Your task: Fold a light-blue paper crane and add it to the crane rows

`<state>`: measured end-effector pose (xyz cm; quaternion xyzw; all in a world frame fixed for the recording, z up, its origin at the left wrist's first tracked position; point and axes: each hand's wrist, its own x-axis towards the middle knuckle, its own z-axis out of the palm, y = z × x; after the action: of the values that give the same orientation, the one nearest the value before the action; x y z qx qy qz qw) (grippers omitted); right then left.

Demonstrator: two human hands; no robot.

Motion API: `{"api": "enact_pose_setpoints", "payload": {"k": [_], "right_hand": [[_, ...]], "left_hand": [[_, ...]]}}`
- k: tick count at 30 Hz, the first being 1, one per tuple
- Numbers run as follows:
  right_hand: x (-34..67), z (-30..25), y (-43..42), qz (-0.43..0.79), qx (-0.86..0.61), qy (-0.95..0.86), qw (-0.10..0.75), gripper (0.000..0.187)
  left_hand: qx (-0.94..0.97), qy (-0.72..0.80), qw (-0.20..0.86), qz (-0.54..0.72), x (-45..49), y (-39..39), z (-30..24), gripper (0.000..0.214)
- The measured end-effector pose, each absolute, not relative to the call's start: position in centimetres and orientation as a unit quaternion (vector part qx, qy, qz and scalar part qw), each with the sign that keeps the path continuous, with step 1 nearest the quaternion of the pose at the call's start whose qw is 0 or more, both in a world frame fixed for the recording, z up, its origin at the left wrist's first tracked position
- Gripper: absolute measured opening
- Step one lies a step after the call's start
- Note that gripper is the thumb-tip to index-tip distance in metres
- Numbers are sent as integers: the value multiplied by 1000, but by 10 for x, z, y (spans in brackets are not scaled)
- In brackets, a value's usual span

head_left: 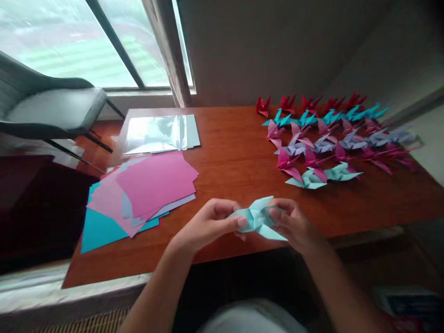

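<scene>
Between my two hands is a pale mint origami crane (256,216), held just above the table's front edge with its wings spread. My left hand (218,219) pinches its left end between thumb and fingers. On the other side, my right hand (291,222) grips the right end, its fingers covering part of the paper. Just beyond my right hand, two finished mint cranes (312,178) rest on the table, in front of a row of magenta cranes (314,159).
Further rows hold lilac cranes (322,143), pink cranes (274,132), turquoise cranes (307,119) and red cranes (262,106). Coloured paper sheets (156,180) lie fanned on the left of the wooden table (229,152). Behind them is a clear plastic packet (156,134). A chair (55,108) stands by the window.
</scene>
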<state>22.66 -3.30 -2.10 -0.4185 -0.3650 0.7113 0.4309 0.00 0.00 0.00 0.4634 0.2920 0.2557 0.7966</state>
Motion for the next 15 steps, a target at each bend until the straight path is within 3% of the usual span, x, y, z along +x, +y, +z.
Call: {"api": "enact_pose_setpoints", "payload": {"k": [9, 15], "right_hand": [[239, -24, -32, 677, -445, -423, 406, 26], [234, -22, -30, 685, -389, -439, 433, 25]], "left_hand": [[502, 334, 748, 277, 5, 3, -2, 20], [491, 343, 753, 274, 8, 4, -2, 23]]}}
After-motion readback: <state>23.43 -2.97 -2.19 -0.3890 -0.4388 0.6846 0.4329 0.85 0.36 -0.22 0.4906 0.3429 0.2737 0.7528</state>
